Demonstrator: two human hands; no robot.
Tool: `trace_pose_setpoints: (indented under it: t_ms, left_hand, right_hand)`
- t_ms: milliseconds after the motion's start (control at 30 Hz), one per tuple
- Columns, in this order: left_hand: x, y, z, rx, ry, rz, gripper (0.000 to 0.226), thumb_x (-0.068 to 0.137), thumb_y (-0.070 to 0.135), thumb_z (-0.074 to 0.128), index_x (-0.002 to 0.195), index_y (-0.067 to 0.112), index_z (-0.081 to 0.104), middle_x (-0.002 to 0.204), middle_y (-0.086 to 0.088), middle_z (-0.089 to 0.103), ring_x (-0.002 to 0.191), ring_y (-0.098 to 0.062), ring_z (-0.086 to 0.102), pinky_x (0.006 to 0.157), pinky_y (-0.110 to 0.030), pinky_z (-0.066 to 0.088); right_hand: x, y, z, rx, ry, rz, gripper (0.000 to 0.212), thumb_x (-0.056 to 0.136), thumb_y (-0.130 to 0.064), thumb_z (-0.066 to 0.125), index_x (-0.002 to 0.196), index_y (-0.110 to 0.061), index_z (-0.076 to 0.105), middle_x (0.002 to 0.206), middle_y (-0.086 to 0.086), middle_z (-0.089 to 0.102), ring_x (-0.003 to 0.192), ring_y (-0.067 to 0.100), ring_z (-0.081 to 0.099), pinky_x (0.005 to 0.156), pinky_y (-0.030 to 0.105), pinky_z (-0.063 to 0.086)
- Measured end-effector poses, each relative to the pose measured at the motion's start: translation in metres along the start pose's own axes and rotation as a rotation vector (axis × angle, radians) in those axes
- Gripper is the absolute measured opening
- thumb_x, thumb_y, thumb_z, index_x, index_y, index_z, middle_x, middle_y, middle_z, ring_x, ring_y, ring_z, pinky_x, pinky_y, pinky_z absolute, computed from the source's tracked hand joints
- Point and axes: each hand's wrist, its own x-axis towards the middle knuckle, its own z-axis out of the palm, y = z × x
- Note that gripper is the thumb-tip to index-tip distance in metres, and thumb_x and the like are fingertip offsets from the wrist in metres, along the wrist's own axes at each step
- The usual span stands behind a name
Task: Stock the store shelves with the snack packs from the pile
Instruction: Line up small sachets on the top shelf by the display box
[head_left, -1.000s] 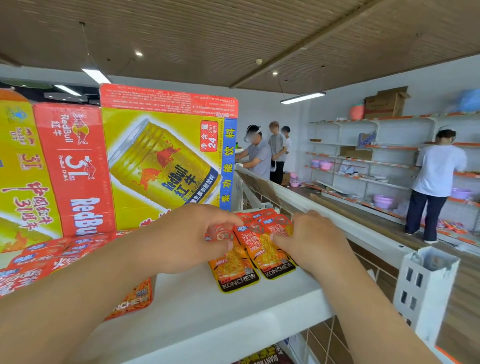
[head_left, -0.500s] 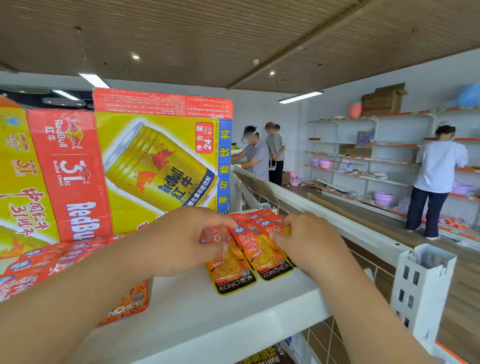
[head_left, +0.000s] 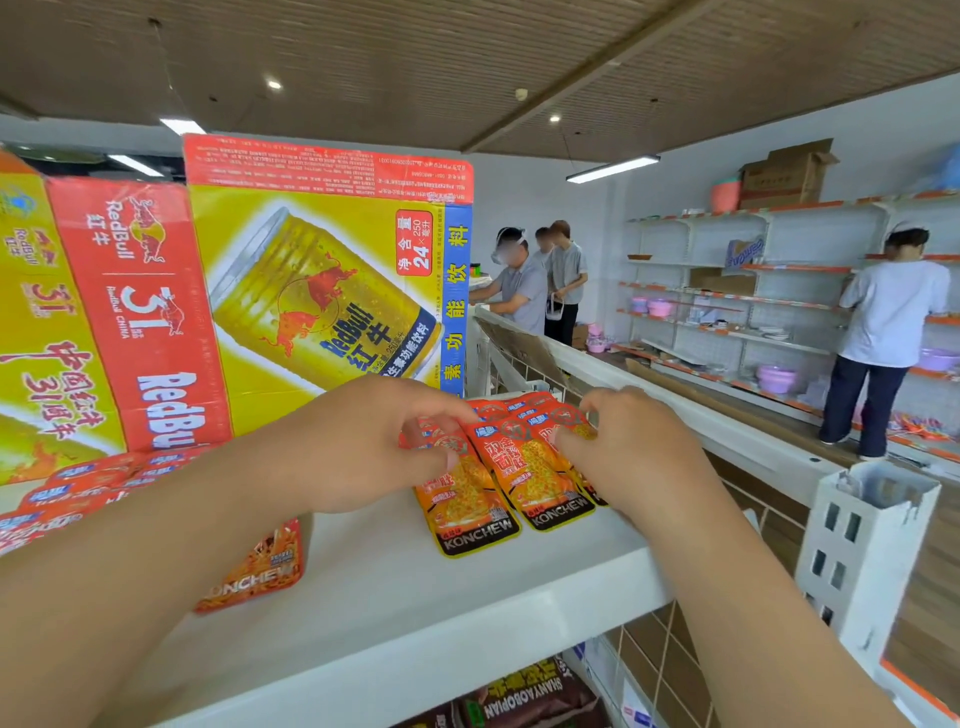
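Note:
Orange snack packs (head_left: 524, 478) marked KONCHEW lie overlapping on the white top shelf (head_left: 415, 613). My left hand (head_left: 363, 447) pinches the left pack near its top with thumb and fingers. My right hand (head_left: 623, 457) holds the right side of the same bunch, fingers curled onto the packs. More orange packs (head_left: 254, 571) lie to the left, partly under my left forearm, with a row of them (head_left: 78, 493) further left.
Large yellow and red Red Bull cartons (head_left: 322, 291) stand upright behind the packs. A white shelf post (head_left: 862, 551) rises at the right. Dark snack bags (head_left: 530, 696) sit on the shelf below. Several people stand at white shelving (head_left: 753, 291) across the aisle.
Both hands stay on the overlapping packs with little shift; the fingers have adjusted slightly on the pack tops. The view has moved a little.

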Motion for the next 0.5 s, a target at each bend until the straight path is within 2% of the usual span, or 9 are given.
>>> trace_pose_setpoints:
  t_ms: [100, 267, 400, 500]
  left_hand:
    - [0.001, -0.003, -0.001, 0.003, 0.015, -0.018, 0.039, 0.079, 0.057, 0.062, 0.117, 0.064, 0.056, 0.109, 0.012, 0.071, 0.090, -0.005, 0.066, 0.088, -0.039, 0.053]
    - [-0.002, 0.000, -0.004, 0.040, 0.041, 0.003, 0.031, 0.090, 0.039, 0.071, 0.117, 0.054, 0.063, 0.109, 0.019, 0.069, 0.097, -0.001, 0.063, 0.085, -0.029, 0.051]
    - [-0.006, 0.011, -0.010, 0.199, 0.068, 0.087, 0.044, 0.084, 0.052, 0.060, 0.127, 0.057, 0.050, 0.113, 0.020, 0.065, 0.103, 0.001, 0.057, 0.088, -0.031, 0.050]
    - [-0.008, 0.019, -0.017, 0.376, 0.124, 0.146, 0.049, 0.082, 0.058, 0.053, 0.130, 0.047, 0.058, 0.113, 0.016, 0.064, 0.098, -0.003, 0.052, 0.082, -0.029, 0.046]
  right_hand:
    - [0.000, -0.002, -0.001, 0.045, 0.032, -0.031, 0.051, 0.090, -0.058, 0.058, 0.129, -0.025, 0.060, 0.120, 0.006, 0.059, 0.109, 0.027, 0.057, 0.087, 0.038, 0.049]
    - [-0.007, -0.009, -0.001, 0.186, 0.053, -0.241, 0.044, 0.087, -0.054, 0.065, 0.126, -0.034, 0.061, 0.114, -0.005, 0.057, 0.106, 0.017, 0.056, 0.088, 0.035, 0.047]
    - [-0.011, -0.016, -0.004, 0.235, 0.043, -0.398, 0.039, 0.085, -0.049, 0.069, 0.121, -0.036, 0.064, 0.107, -0.011, 0.057, 0.101, 0.010, 0.054, 0.085, 0.033, 0.046]
    - [-0.014, -0.019, -0.008, 0.254, 0.058, -0.433, 0.040, 0.084, -0.047, 0.071, 0.122, -0.036, 0.063, 0.112, -0.012, 0.058, 0.104, 0.009, 0.053, 0.087, 0.032, 0.046]
